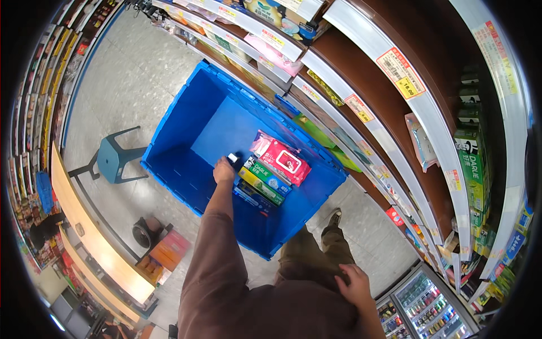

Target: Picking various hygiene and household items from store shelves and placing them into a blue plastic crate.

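Note:
My left hand (224, 171) reaches down into a large blue plastic crate (186, 93). Its fingers are closed at a small white item (232, 157) with something dark beside it; the kind is too small to make out. Right of this hand lies a pink pack of wipes (287, 162) with a white-framed lid. Green, yellow and blue toothpaste boxes (264, 178) lie side by side next to the wipes, and darker blue boxes (251, 195) sit nearer to me. Beside my thigh hangs my right hand (354, 284), fingers loosely apart, holding nothing.
Store shelves (361, 107) with price labels curve along the right, close to the crate. A blue-grey stool (116, 160) stands to the left, behind a pale wooden counter (93, 226). Glass-door drinks fridges (426, 302) are at lower right. My shoe (334, 217) is by the crate.

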Demonstrator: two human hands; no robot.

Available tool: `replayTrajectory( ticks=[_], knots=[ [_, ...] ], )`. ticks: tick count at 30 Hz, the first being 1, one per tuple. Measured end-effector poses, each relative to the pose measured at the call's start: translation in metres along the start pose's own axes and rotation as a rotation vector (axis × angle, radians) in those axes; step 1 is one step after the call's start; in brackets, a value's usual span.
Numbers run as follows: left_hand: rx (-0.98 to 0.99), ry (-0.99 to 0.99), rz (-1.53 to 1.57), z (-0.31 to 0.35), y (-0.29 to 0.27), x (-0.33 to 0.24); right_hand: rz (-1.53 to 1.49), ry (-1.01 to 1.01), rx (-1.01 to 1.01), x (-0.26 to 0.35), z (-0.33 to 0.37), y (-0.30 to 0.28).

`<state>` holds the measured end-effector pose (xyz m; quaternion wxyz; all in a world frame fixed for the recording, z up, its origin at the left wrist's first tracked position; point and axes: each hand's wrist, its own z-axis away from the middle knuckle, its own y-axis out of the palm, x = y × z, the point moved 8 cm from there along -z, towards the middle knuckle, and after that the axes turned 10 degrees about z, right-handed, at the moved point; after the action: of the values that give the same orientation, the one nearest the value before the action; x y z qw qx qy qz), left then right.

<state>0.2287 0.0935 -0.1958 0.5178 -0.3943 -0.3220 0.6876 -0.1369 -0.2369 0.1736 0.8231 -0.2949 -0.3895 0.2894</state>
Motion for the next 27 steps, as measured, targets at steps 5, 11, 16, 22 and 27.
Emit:
replayTrajectory(
  ticks=[5,11,16,22,27],
  knots=[
    [0.129,0.002,-0.047,0.023,0.003,-0.011,0.015,0.021,-0.012,-0.003,-0.001,-0.006],
    [-0.135,0.231,0.218,0.059,-0.047,-0.050,0.018,-0.050,-0.149,-0.005,0.012,-0.025],
    [-0.208,0.483,0.648,0.140,-0.087,-0.135,-0.001,-0.027,-0.273,-0.024,0.036,-0.042],
    [0.351,0.844,0.643,0.266,-0.036,-0.275,0.058,-0.092,-0.356,-0.080,0.065,-0.049],
    [0.600,1.071,0.419,0.435,-0.024,-0.380,0.075,-0.018,-0.558,-0.187,0.108,-0.066]
  ],
)
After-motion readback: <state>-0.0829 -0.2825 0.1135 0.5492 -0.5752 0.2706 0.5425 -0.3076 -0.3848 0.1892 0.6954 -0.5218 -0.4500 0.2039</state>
